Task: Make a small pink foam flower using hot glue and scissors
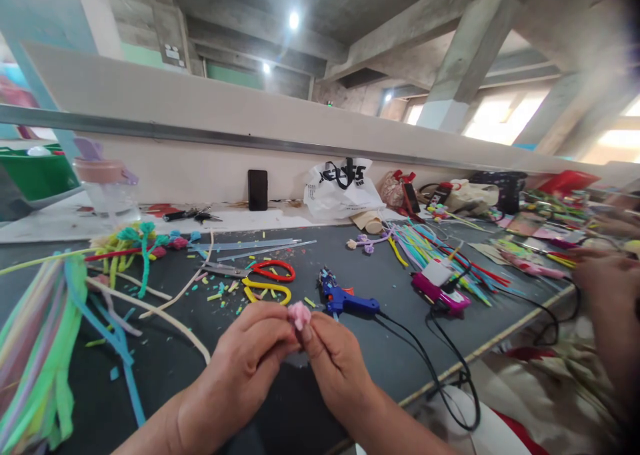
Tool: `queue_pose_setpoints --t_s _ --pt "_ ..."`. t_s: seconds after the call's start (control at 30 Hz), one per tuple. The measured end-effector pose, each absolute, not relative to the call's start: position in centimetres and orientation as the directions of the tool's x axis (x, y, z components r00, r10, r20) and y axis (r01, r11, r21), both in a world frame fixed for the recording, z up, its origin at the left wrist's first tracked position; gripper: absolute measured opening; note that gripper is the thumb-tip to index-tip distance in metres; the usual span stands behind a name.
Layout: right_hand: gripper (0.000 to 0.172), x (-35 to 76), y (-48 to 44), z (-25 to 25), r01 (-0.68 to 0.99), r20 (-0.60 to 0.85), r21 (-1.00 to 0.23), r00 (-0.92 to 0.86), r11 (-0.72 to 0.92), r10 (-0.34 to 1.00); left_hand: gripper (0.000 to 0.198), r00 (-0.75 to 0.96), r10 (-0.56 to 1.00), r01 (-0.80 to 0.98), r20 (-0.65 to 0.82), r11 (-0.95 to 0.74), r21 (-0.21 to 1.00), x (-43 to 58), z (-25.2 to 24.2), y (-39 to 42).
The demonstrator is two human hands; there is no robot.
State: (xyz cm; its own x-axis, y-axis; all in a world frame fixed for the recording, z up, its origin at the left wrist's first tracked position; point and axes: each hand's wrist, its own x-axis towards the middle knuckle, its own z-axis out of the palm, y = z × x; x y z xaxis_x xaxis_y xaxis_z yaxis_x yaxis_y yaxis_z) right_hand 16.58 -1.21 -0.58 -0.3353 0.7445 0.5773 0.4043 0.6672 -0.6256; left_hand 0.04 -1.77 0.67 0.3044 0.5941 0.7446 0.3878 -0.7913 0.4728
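Observation:
A small fuzzy pink flower (300, 315) is pinched between my two hands above the front of the dark table. My left hand (250, 355) grips it from the left, fingers curled. From the other side my right hand (340, 358) holds it with thumb and fingertips; the fingers partly cover it. Just behind lie scissors (267, 281) with one red and one yellow handle, blades pointing left. A blue glue gun (347, 299) rests right of them, its black cord trailing off the table's front edge.
Bundled fuzzy pipe cleaners (45, 348) fill the left, more (425, 241) lie right. Cut scraps surround the scissors. A bottle (105, 188), phone (258, 190) and white bag (343, 188) stand along the back. Another person's hand (607, 275) is at far right, near a magenta device (440, 293).

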Motion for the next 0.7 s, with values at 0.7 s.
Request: queue_pose_setpoints --t_s 0.7 --pt "0.021 16.60 -1.47 -0.38 0.382 0.691 -0.456 -0.417 0.804 0.590 0.018 0.189 0.605 0.423 0.774 -0.761 0.492 0.23 1.19 -2.15"
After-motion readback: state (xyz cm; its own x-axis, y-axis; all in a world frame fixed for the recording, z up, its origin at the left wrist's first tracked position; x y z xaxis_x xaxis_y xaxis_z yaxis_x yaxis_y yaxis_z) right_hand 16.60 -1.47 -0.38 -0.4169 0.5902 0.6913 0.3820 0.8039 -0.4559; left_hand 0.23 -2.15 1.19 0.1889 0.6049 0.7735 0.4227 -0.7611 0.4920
